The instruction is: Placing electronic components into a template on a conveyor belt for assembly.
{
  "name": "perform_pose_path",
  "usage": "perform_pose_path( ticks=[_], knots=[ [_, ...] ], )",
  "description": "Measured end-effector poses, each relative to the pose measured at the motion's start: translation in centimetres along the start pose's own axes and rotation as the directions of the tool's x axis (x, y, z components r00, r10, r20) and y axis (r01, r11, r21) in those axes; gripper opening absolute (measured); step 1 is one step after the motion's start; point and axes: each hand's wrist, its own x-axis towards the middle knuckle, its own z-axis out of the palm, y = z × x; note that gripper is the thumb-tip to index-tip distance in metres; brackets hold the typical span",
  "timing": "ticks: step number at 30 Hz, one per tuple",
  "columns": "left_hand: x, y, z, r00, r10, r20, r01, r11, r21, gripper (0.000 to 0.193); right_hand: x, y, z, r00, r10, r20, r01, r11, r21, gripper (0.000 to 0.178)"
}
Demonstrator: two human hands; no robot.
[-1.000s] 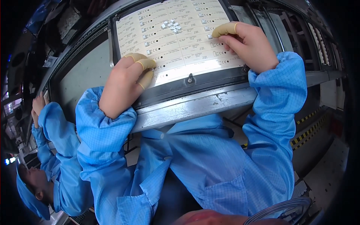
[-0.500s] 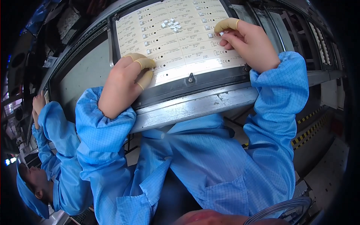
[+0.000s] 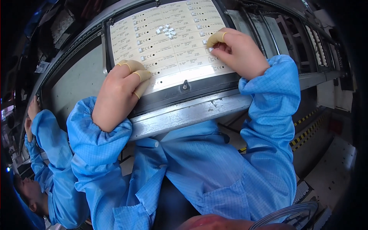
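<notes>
A cream-coloured circuit board panel (image 3: 180, 65) lies in a black frame in front of me, with small white connectors (image 3: 140, 50) standing in two columns. My right hand (image 3: 243, 53), with a yellow finger cot on the forefinger, pinches a small white connector (image 3: 211, 49) against the right column, just below the lowest one standing there. My left hand (image 3: 119, 90) wears yellow finger cots and bends closed at the lower end of the left column. Its fingers hide whatever is between the tips. Several loose white connectors (image 3: 167, 30) lie heaped on the panel's upper middle.
A worn metal rail (image 3: 191, 116) runs along the near side, and a screw clamp (image 3: 186, 85) sits on the frame's front edge. Rails and a threaded rod (image 3: 257, 32) stand to the right. Another person in blue (image 3: 57, 165) works at the far left.
My right hand has brought its connector leftward and down onto the right column. The whole view has shifted slightly, with my left hand staying by the lower left column.
</notes>
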Motion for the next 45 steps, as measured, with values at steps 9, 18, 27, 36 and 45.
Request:
perform_pose_path(
  ticks=[9,18,27,36,45],
  knots=[
    [0.0,-0.9,-0.4,0.981,-0.149,-0.121,0.122,0.971,-0.206,0.016,0.0,-0.9,0.1,0.999,-0.018,0.049,0.020,0.999,-0.044,0.014],
    [4.0,-2.8,0.3,0.971,-0.202,-0.129,0.168,0.958,-0.233,0.022,0.9,-2.2,-1.2,0.995,-0.005,0.095,0.004,1.000,0.010,0.018],
    [8.2,-2.4,2.4,0.947,-0.313,-0.069,0.311,0.950,-0.041,0.037,5.8,-2.4,2.5,1.000,-0.017,0.023,0.021,0.982,-0.188,0.017],
    [8.4,-3.0,2.9,0.944,-0.327,-0.047,0.325,0.944,-0.050,0.032,6.0,-2.9,2.5,0.999,0.053,0.000,-0.052,0.979,-0.199,0.012],
    [3.4,-2.7,-1.3,0.956,-0.223,-0.189,0.209,0.974,-0.088,0.022,1.2,-3.6,-1.9,0.986,0.168,0.010,-0.168,0.978,0.125,0.015]
  ],
)
